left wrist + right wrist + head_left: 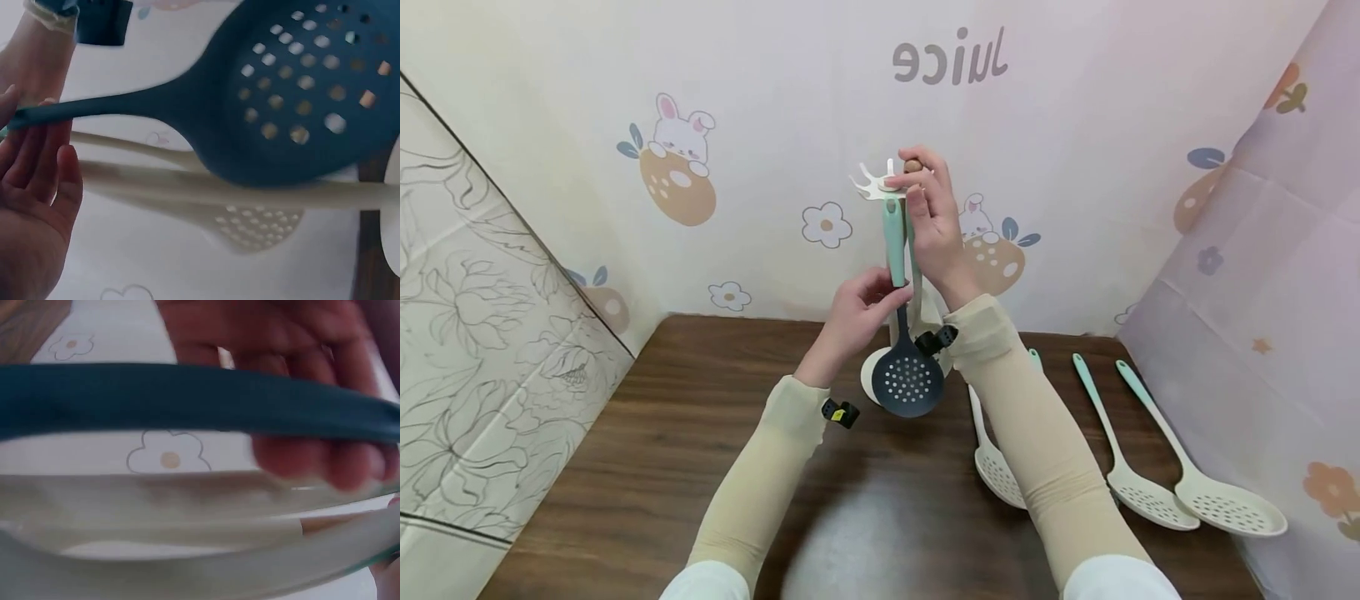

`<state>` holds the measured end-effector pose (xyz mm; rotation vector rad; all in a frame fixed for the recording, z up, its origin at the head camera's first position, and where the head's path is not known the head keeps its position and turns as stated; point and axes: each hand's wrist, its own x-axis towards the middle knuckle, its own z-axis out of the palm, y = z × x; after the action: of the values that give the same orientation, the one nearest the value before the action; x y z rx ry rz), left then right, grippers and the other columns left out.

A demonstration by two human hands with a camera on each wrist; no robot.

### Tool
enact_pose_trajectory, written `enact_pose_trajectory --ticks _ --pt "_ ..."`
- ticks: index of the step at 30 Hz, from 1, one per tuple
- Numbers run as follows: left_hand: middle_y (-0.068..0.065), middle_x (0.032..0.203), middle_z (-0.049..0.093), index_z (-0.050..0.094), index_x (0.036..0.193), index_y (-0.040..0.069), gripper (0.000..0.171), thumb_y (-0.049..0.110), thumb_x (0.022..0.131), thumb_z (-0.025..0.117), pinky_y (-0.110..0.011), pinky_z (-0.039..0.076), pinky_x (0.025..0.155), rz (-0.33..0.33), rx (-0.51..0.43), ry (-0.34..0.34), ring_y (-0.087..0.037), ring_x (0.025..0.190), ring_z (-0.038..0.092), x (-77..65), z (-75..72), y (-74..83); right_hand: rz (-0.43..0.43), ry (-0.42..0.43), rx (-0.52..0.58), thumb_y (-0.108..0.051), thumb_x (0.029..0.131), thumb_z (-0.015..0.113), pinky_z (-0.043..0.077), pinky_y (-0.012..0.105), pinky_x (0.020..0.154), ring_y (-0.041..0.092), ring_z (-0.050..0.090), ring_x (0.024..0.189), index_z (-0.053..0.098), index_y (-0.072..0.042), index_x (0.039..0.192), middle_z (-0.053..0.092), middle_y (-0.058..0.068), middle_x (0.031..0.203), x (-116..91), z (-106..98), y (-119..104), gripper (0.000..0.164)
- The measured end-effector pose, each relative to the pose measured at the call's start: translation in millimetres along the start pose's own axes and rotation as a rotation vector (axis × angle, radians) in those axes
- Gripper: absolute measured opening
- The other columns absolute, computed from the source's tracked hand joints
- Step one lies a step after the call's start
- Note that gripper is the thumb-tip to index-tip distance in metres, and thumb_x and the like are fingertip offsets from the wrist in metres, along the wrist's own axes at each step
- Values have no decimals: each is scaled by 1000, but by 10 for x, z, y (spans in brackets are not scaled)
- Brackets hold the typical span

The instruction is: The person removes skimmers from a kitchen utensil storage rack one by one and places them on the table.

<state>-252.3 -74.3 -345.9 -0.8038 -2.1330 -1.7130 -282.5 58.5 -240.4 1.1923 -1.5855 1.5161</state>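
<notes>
A dark slotted skimmer (908, 383) with a mint-green handle (893, 242) hangs upright at a white utensil stand, its round perforated head facing me. My left hand (859, 312) pinches it where the handle meets the dark shaft, thumb in front and fingers behind. My right hand (934, 221) grips the top of the stand, beside the white hook ring (874, 185) and brown knob (913, 166). The skimmer handle's end touches the ring; whether it is hooked, I cannot tell. Behind the skimmer in the left wrist view hangs a pale slotted utensil (259, 228).
The stand's white base (871, 375) rests on the dark wooden table (722, 417). On the right lie white slotted spoons with mint handles: one (998, 477) partly behind my right arm, another (1150, 498), and a third (1236, 507). A printed curtain (760, 125) hangs behind.
</notes>
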Motion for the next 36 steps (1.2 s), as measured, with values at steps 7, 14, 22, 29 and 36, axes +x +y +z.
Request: enact_pose_trajectory --ticks 7,14,22,29,36 --pt "-3 98 71 70 108 5 17 14 93 71 -37 55 77 -49 69 -94 -17 86 66 -129 -51 -117 9 4 6 -41 102 41 33 29 100 12 42 122 55 15 106 33 41 136 -30 16 -3 57" --pt "1 96 70 70 105 10 12 19 96 68 -34 54 79 -48 125 -142 -16 86 64 -169 -50 -92 35 34 -4 -11 104 39 34 29 100 14 43 126 53 13 108 32 40 139 -45 55 -21 28" --pt "2 92 71 72 106 6 17 18 95 69 -34 54 73 -10 189 -115 -16 79 61 -207 -132 -94 58 30 -40 13 99 37 34 29 102 18 44 127 54 12 108 33 38 140 -45 46 -16 19" --pt "1 88 69 71 104 3 15 16 96 67 -33 54 70 67 275 -80 -14 74 58 -218 -168 -77 56 40 -55 12 100 38 35 30 104 18 44 128 55 12 108 34 37 141 -47 54 -22 19" --pt "2 88 70 72 102 8 11 15 94 69 -31 54 69 94 269 -56 -13 73 59 -221 -183 -38 59 32 -64 10 101 39 35 30 103 20 44 128 55 12 109 34 37 141 -47 58 -32 17"
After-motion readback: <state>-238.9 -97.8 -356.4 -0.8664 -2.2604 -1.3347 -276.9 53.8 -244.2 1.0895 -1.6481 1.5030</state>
